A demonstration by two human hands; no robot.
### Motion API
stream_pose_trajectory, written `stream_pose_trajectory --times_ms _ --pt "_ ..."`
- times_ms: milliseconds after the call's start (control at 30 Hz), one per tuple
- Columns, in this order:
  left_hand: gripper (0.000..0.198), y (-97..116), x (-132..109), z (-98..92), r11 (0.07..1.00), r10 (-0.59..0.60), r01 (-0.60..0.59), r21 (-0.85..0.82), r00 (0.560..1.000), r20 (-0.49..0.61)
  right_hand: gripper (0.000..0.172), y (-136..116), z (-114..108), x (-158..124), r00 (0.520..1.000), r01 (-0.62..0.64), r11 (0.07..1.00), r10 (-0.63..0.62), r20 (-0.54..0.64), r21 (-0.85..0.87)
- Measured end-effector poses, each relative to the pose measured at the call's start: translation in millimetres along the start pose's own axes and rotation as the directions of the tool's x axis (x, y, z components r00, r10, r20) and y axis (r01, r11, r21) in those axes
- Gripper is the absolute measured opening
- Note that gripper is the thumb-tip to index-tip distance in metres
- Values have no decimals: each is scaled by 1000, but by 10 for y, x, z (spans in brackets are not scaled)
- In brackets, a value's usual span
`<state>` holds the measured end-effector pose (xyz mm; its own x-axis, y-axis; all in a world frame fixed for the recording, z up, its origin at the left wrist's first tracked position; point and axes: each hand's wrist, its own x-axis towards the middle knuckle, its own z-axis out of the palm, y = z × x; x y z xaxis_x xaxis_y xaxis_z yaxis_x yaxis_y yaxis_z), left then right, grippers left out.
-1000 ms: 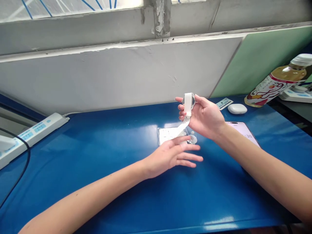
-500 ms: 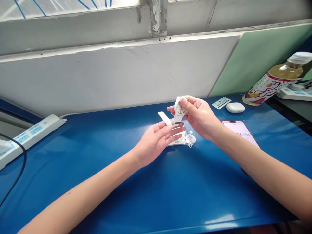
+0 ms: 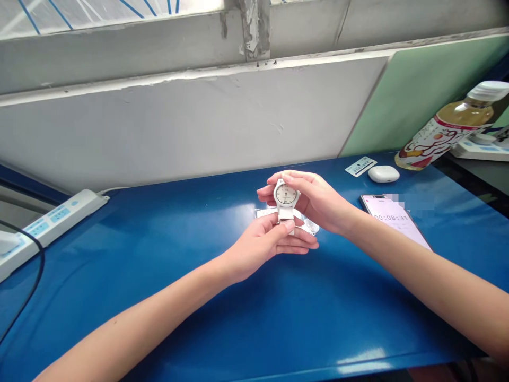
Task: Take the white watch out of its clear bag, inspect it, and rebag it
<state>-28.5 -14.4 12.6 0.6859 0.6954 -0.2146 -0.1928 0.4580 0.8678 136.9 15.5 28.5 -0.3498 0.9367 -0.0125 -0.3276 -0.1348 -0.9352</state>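
A white wristwatch (image 3: 286,194) with a round pale dial is held up between both hands, its face toward me. My left hand (image 3: 266,241) pinches the lower strap between thumb and fingers. Around the watch case curls my right hand (image 3: 314,199), thumb at the upper edge and fingers behind it. Behind and below the hands, a clear plastic packet (image 3: 312,227) lies on the blue table (image 3: 178,223), mostly hidden by the fingers.
A phone (image 3: 397,220) showing a timer lies right, partly behind my forearm. Farther back are a white earbud case (image 3: 384,174), a small card (image 3: 361,166) and a drink bottle (image 3: 445,130). A power strip (image 3: 55,223) with a black cable (image 3: 37,276) sits left.
The watch has come down slightly and left, and its dial now faces me squarely. My left hand has moved right, and its thumb now presses on the lower strap.
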Motion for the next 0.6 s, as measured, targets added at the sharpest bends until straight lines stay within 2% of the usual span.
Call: stream_pose_trajectory --times_ms 100,200,333,467,600 --pt "36 5 -2 5 999 -33 33 6 999 13 28 -15 9 -2 998 -55 996 53 28 68" --pt "42 6 -10 8 997 -61 59 41 998 35 34 -27 20 -16 989 -118 982 102 108 146" --pt "42 -18 -16 6 993 -92 86 85 994 65 39 -29 26 -27 977 -139 974 106 185 179" --pt "40 -42 -13 3 992 -108 101 75 990 96 41 -38 27 -26 970 -171 969 134 205 178" --pt "41 -46 -3 -7 992 -111 107 60 992 58 42 -57 20 -24 969 -189 962 150 198 195"
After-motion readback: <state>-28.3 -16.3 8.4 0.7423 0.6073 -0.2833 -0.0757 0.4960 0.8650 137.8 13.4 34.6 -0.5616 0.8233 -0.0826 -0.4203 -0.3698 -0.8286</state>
